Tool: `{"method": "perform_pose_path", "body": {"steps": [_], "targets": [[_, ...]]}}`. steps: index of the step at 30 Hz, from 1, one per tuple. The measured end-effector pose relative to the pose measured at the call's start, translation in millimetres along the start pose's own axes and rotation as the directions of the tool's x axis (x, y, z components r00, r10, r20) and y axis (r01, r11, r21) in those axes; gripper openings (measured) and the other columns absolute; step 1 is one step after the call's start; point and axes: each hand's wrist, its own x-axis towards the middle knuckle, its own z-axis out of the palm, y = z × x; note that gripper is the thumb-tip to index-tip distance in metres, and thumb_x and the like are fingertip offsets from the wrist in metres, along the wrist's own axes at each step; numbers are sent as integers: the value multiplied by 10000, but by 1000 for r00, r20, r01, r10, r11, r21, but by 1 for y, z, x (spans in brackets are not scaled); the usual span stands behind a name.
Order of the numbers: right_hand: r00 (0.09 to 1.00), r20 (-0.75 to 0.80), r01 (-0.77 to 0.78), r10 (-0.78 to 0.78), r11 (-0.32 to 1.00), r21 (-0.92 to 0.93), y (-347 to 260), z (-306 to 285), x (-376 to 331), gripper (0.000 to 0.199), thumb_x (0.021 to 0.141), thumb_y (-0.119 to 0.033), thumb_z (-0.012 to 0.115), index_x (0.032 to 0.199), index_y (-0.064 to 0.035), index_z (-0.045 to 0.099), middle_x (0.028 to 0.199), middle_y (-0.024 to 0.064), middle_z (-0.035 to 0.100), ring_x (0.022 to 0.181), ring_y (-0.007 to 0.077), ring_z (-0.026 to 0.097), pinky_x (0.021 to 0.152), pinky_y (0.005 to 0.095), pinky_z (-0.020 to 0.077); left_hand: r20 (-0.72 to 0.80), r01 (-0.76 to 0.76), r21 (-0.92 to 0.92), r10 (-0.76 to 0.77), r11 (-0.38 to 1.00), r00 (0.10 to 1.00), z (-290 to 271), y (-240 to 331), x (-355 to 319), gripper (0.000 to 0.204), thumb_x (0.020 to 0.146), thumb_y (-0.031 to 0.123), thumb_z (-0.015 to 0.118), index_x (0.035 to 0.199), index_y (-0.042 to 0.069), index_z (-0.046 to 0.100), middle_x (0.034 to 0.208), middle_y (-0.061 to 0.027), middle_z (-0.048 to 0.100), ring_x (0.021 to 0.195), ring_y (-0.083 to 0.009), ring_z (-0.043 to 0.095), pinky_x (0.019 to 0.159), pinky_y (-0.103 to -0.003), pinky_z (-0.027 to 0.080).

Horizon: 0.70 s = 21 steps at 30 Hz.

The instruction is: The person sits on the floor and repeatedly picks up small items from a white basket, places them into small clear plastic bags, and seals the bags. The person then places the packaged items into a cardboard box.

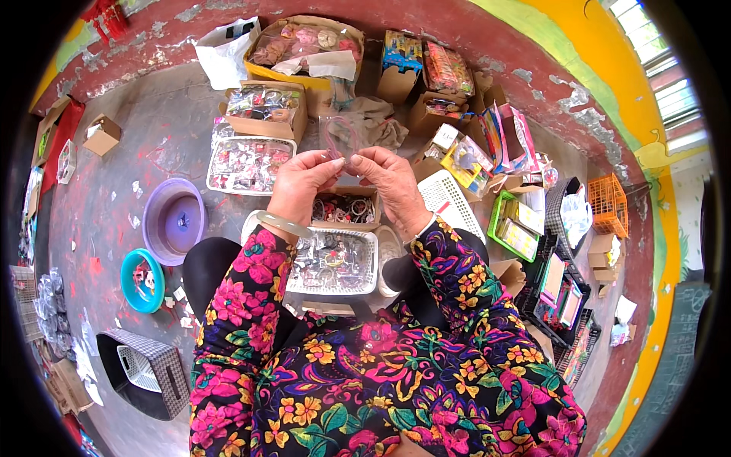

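Observation:
Both hands are raised in front of me, above the baskets. Between them hangs a small clear plastic bag (339, 135) with a thin pink loop in it, perhaps a hair tie. My left hand (306, 185) wears a pale bangle and pinches one lower corner of the bag. On the other side, my right hand (394, 186) pinches the opposite corner between thumb and fingers. Just below the hands stands a cardboard box (347, 223) of hair ties. Nearer to me, a white basket (332, 289) holds several small bagged accessories.
Left are a purple basin (175, 222), a teal basin (142, 280) and a tipped checked bin (164, 365). Farther off stand a white basket (251, 190) and a large carton (264, 67). At right are a green basket (515, 254), black crates (554, 335) and an orange crate (608, 204).

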Motion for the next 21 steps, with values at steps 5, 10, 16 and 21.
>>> {"method": "perform_pose_path", "body": {"steps": [5,10,16,21], "targets": [[1000,-4,-18,18,998,68,2,-4,-2,206,827,-176,639,924,5,628,803,31,633,701,69,555,635,202,426,24,-42,92,40,995,999,3,-4,2,128,819,77,618,932,21,639,850,-8,640,751,-70,575,703,-198,455],[996,-70,-39,55,977,212,6,-5,-5,184,825,-151,634,935,-3,633,805,30,634,695,76,562,634,206,426,1,-74,57,74,996,997,10,-8,4,194,790,62,654,972,5,619,825,-6,630,694,-49,548,608,-181,433],[999,-52,12,-1,976,218,9,-12,-5,161,838,-161,616,913,-19,628,807,10,627,701,69,561,610,206,442,63,-23,85,18,996,998,12,-1,6,243,851,104,587,1082,31,564,990,-39,612,828,-92,585,714,-226,473],[998,29,-66,63,992,107,9,-18,-20,137,867,-170,576,879,-33,590,768,12,606,679,80,581,604,211,460,155,6,-86,7,996,988,9,6,7,227,891,155,535,1052,1,580,971,-82,635,837,-119,602,752,-242,481]]}}
